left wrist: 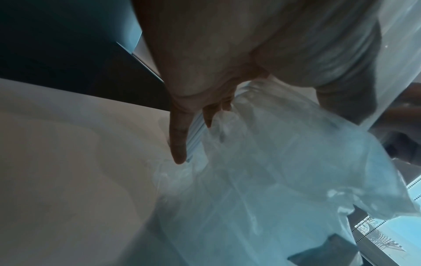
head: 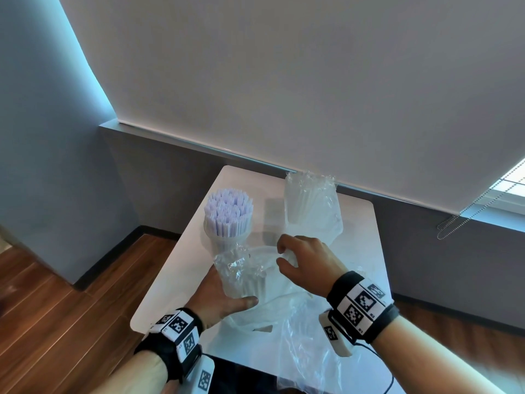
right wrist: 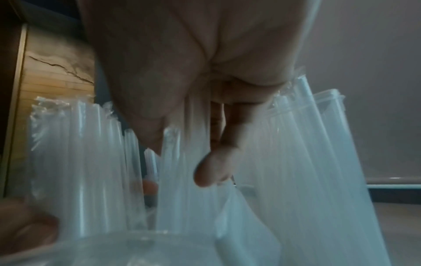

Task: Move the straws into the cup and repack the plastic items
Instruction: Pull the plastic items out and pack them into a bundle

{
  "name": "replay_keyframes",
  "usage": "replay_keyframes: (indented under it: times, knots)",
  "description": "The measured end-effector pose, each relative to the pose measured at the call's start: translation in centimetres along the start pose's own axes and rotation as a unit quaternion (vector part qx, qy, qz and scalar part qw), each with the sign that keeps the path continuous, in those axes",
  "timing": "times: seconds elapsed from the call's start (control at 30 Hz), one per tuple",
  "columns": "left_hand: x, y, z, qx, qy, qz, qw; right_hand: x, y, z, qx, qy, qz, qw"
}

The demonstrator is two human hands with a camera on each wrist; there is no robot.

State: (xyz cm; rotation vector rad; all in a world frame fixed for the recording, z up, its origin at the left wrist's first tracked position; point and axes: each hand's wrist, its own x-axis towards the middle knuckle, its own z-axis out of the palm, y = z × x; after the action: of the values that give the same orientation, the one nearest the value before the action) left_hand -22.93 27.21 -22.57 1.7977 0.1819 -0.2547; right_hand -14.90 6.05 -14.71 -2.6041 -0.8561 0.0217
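On the white table (head: 176, 280) a clear cup (head: 224, 243) stands at the left, packed with upright pale straws (head: 228, 211). Just in front of it my left hand (head: 227, 291) grips an upright pack of straws in a crinkled clear wrapper (head: 241, 275), thumb across the front. In the left wrist view the left hand's fingers (left wrist: 178, 144) lie along those straws (left wrist: 194, 136). My right hand (head: 285, 255) is beside the pack's top, and its fingertips (right wrist: 209, 172) pinch thin clear plastic film (right wrist: 239, 216). A second wrapped pack (head: 309, 206) stands at the back right.
A large, loose clear plastic bag (head: 301, 345) lies crumpled on the near half of the table, under my right wrist. Grey walls and a window blind close in behind the table, and its left edge drops to a wooden floor (head: 56, 308).
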Motion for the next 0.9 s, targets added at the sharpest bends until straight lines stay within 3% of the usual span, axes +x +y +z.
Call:
replay_keyframes:
  times: [0.2, 0.33, 0.53, 0.73, 0.9]
  knots:
    - [0.3, -0.2, 0.1, 0.002, -0.001, 0.014, 1.000, 0.1, -0.3, -2.2, 0.035, -0.001, 0.000, 0.999]
    - [0.4, -0.2, 0.1, 0.010, -0.001, 0.024, 1.000, 1.8, -1.3, -9.3, 0.118, 0.016, 0.006, 0.993]
    - [0.7, 0.0, 0.3, 0.017, 0.004, 0.025, 1.000, 4.1, -1.3, -20.5, 0.089, 0.098, -0.018, 0.991]
    - [0.7, -0.3, 0.3, 0.013, -0.001, 0.020, 1.000, 6.0, 0.0, -21.9, 0.105, 0.090, -0.024, 0.990]
    - [0.7, -0.6, 0.0, 0.000, -0.006, 0.009, 1.000, 6.5, 0.9, -24.2, 0.086, 0.125, -0.016, 0.988]
